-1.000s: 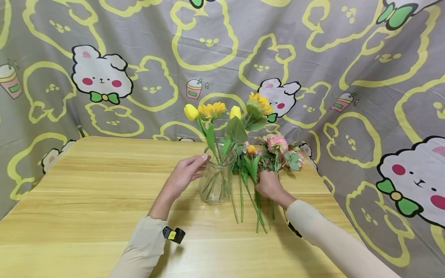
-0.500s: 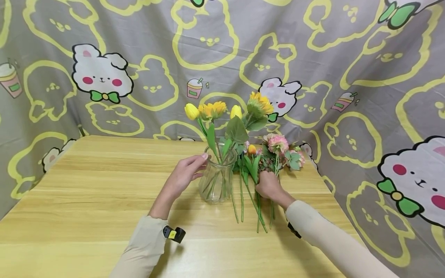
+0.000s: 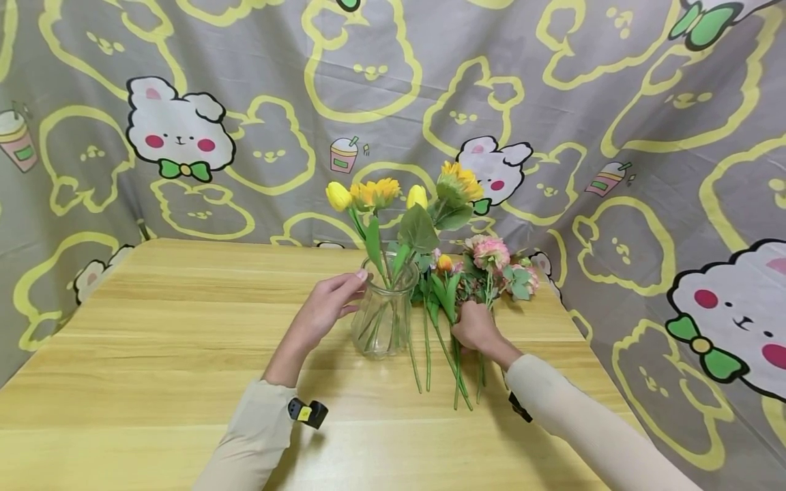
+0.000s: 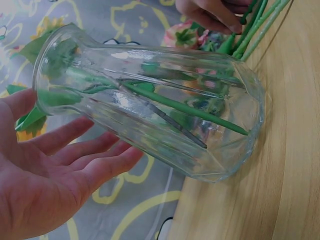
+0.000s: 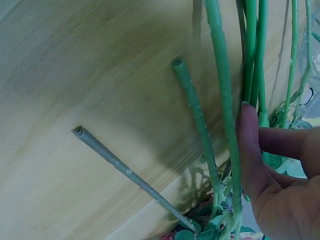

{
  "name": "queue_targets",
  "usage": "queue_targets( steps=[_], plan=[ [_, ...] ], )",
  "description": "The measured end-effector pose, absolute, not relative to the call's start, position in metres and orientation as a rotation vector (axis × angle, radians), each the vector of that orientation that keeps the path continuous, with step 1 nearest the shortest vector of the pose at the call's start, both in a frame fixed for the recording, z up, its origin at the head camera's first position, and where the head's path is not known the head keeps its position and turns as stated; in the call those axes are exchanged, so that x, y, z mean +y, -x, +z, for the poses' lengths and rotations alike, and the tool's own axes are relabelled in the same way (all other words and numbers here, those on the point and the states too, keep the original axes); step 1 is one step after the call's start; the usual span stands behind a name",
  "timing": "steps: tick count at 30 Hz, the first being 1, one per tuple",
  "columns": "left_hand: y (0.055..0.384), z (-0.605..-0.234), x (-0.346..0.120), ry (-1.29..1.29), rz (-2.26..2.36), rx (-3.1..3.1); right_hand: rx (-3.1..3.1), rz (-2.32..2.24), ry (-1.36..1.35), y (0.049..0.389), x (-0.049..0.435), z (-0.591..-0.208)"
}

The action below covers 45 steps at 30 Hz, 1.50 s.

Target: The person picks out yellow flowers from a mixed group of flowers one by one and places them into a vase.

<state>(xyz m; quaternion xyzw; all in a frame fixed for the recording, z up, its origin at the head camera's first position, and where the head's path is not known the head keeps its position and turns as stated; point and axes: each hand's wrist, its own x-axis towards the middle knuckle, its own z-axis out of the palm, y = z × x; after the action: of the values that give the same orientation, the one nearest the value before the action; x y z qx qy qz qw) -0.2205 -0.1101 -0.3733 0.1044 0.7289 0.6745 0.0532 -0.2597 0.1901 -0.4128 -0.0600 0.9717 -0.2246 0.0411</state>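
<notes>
A clear glass vase [image 3: 382, 341] stands upright on the table, holding yellow tulips [image 3: 338, 197] and sunflowers [image 3: 459, 185]. At its left side is my left hand [image 3: 321, 308], the thumb at the rim and the other fingers loosely extended beside the glass. My right hand [image 3: 477, 329] reaches down among the flowers lying right of the vase, its fingers curled at a green flower stem [image 5: 254, 60]. In the right wrist view, thumb and finger pinch around that stem. Close by lie an orange tulip [image 3: 445, 264] and pink flowers [image 3: 491, 254]; the right hand hides part of their stems.
Several loose stems [image 3: 427, 354] point toward the front of the wooden table [image 3: 184, 327]. Behind and to the right hangs a grey patterned cloth [image 3: 258, 68]. The left wrist camera [image 3: 308, 413] sits at the cuff, above the table.
</notes>
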Motion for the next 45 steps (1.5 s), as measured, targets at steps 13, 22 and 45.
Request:
queue_targets(
  steps=[13, 22, 45],
  plan=[
    [0.221, -0.375, -0.110, -0.331, 2.054, 2.195, 2.959, -0.827, 0.183, 0.262, 0.201, -0.398],
    [0.222, -0.376, -0.111, -0.326, 2.054, 2.200, 2.934, -1.027, 0.104, 0.264, 0.207, -0.373],
    [0.222, -0.375, -0.111, -0.331, 2.056, 2.198, 3.040, -1.305, -0.006, 0.270, 0.218, -0.290]
  ],
)
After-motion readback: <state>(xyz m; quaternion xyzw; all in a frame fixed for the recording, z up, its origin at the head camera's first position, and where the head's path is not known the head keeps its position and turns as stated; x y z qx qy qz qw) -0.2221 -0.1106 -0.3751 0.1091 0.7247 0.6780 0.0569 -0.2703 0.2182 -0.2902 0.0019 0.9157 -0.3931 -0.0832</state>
